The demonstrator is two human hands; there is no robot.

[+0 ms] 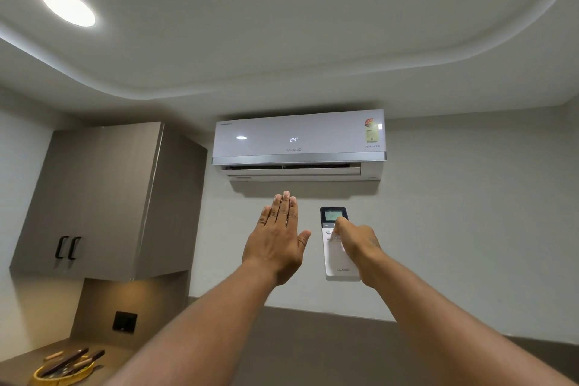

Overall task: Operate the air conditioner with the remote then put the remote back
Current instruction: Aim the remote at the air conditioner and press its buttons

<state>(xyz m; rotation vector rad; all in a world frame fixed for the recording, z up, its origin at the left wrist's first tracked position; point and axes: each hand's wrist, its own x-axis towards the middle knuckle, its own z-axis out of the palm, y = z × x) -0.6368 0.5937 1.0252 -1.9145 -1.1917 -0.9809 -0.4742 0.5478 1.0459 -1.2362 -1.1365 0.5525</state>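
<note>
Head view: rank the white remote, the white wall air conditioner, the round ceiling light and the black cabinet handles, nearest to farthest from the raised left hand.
1. White remote, just right of the left hand.
2. White wall air conditioner, directly above.
3. Black cabinet handles, far left.
4. Round ceiling light, upper left, farthest.

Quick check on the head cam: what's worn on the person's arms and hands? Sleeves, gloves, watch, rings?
Nothing worn that shows. Both forearms are bare right to the bottom edge of the picture, with no sleeve in view. The left hand and right hand have no gloves, and no watch, band or ring is visible on either wrist or the fingers.
</note>
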